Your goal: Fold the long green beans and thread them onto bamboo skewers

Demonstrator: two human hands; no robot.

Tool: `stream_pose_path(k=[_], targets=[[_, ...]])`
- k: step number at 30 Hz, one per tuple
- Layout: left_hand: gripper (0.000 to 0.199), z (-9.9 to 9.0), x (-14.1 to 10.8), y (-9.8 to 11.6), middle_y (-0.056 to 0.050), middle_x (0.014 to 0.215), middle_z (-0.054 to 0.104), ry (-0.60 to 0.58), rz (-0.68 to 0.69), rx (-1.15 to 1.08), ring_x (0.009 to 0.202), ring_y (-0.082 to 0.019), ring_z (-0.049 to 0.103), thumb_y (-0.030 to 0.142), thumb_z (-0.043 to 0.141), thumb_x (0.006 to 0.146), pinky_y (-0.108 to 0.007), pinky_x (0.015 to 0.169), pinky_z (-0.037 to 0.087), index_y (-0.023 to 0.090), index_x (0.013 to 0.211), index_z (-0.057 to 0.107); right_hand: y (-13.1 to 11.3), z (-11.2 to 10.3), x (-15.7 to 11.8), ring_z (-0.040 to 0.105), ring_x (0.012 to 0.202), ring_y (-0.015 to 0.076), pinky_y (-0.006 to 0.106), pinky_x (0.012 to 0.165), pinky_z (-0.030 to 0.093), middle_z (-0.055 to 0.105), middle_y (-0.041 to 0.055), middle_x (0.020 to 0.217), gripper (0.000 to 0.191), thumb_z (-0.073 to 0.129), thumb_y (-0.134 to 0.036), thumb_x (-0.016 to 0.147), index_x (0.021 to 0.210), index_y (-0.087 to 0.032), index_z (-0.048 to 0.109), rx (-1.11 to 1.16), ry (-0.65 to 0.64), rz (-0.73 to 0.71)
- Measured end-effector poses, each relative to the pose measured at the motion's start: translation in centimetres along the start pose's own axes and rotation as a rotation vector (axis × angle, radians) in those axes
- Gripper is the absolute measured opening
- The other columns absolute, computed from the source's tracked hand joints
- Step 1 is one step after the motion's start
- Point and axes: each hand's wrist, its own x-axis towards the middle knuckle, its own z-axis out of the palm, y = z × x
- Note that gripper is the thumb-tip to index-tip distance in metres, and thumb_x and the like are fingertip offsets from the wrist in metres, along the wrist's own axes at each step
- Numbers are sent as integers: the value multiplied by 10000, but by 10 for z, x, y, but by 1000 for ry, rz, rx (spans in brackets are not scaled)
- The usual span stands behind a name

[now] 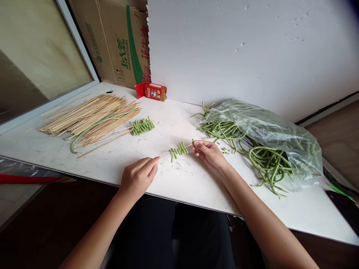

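My left hand (139,175) is closed on one end of a thin wooden skewer (165,156). Several short green bean pieces (178,151) sit crosswise along the skewer's middle. At the skewer's other tip, my right hand (208,152) pinches another green bean piece (193,141). Beyond my left hand lie finished-looking skewers of packed bean pieces (142,126), side by side on the white tabletop (112,166). To the right, long green beans (266,160) spill from a clear plastic bag (269,129).
A heap of bare wooden skewers (86,114) lies at the left, with a long bean (95,125) across it. A red small box (154,91) stands at the back near a large cardboard carton (114,41). Bean scraps (225,150) lie beside the bag.
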Motion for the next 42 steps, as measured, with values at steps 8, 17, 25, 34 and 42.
stream_pose_path(k=[8,17,25,34,42], targets=[[255,-1,0,1,-29,918,818,-7,6,32,756,-159,768,69,633,975,-276,697,592,198,1177,718,-1,1,0,545,630,124,289,630,464,732,28,781,367,961,-522,703,821,-206,816,26,5,13],[225,-1,3,2,-29,922,818,-14,-13,2,751,-157,766,70,636,980,-273,728,597,189,1154,715,-1,3,-1,551,635,128,291,640,489,727,28,771,401,963,-565,682,812,-216,815,-28,12,-41],[237,-1,2,1,-19,891,809,18,7,34,732,-152,754,58,659,960,-268,700,578,187,1149,717,2,2,0,562,646,112,265,629,509,737,39,802,407,965,-542,692,834,-188,824,-12,15,28],[202,-1,1,0,-16,905,807,-37,-31,1,750,-147,754,79,650,979,-251,703,565,174,1139,726,0,4,-1,563,637,113,268,641,488,737,28,766,374,980,-511,680,821,-195,837,14,14,-39],[215,-1,2,0,-18,931,815,-20,-36,-4,773,-153,765,72,660,971,-259,734,582,180,1146,723,-1,5,-1,595,652,117,266,665,531,750,28,776,391,1002,-505,641,825,-200,841,15,47,13]])
